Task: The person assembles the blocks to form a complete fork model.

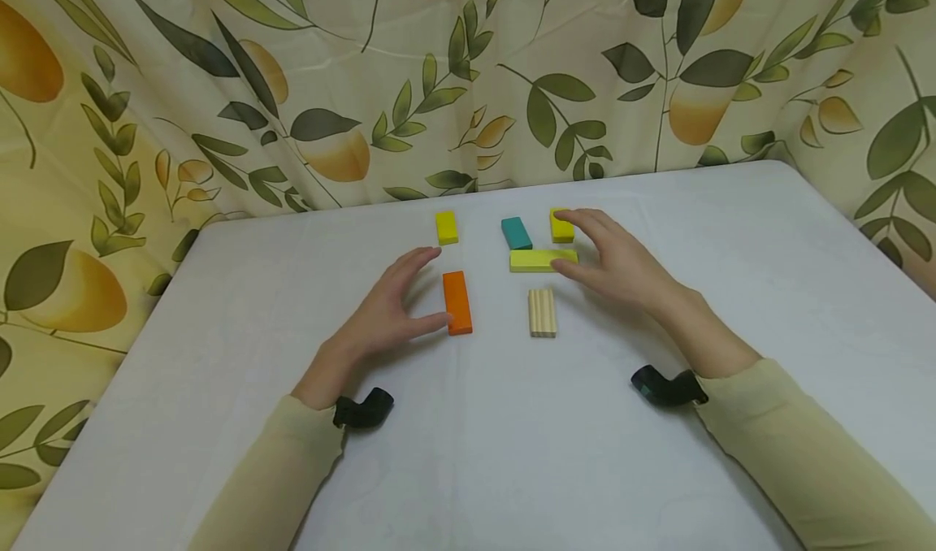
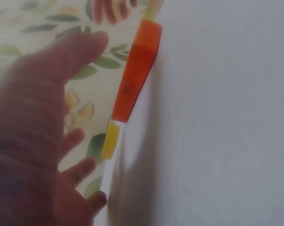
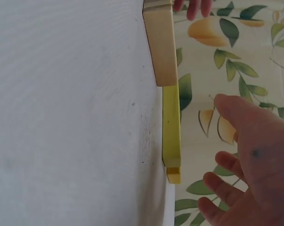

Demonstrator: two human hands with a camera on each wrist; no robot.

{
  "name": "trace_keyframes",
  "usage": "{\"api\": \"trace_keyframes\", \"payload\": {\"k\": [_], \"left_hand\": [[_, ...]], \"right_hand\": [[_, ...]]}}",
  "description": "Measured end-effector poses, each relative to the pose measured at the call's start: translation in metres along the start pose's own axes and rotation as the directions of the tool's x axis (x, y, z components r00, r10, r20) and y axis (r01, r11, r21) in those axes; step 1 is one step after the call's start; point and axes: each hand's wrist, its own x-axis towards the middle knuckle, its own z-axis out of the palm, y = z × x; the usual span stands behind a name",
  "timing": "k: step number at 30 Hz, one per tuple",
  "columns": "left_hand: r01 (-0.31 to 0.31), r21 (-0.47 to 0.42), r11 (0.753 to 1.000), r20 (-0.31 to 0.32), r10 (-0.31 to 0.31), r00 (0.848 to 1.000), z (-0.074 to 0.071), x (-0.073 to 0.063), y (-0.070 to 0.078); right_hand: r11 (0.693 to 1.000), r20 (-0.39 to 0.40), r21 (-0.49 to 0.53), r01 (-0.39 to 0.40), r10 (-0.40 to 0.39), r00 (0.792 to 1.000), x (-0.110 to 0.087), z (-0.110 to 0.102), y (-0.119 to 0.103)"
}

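Note:
In the head view my left hand is beside an orange block, its thumb tip overlapping the block's left edge. Its fingers are spread and hold nothing. The left wrist view shows a gap between that thumb and the orange block. My right hand reaches in from the right with thumb and fingers apart. Its thumb overlaps a long lime-yellow block, and its fingertips overlap a short yellow block. The right wrist view has this hand's thumb away from the lime-yellow block.
A teal block lies behind the lime-yellow one. Another yellow block lies farther back on the left. A striped bare-wood block is nearest the front. All are on a white-covered table, with a leaf-and-fruit patterned curtain behind.

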Motion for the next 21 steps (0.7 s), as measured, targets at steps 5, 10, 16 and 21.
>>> {"api": "trace_keyframes", "payload": {"k": [5,10,16,21], "left_hand": [[-0.014,-0.002,1.000,0.007,0.014,1.000,0.0021,0.0018,0.0021],[-0.028,-0.003,1.000,0.017,0.029,0.999,0.0035,0.0030,0.0025],[-0.041,-0.002,0.999,0.035,0.041,0.999,0.0045,0.0036,0.0032],[-0.062,0.011,0.998,0.054,0.061,0.997,0.0054,0.0037,0.0034]], "right_hand": [[1.000,-0.001,0.011,-0.006,0.006,1.000,0.0027,0.0019,0.0025],[0.999,0.021,0.015,-0.050,0.050,0.999,0.0039,0.0024,0.0017],[0.997,0.040,0.020,-0.070,0.069,0.997,0.0046,0.0035,0.0017],[0.997,0.041,0.036,-0.073,0.072,0.997,0.0050,0.0057,0.0031]]}}
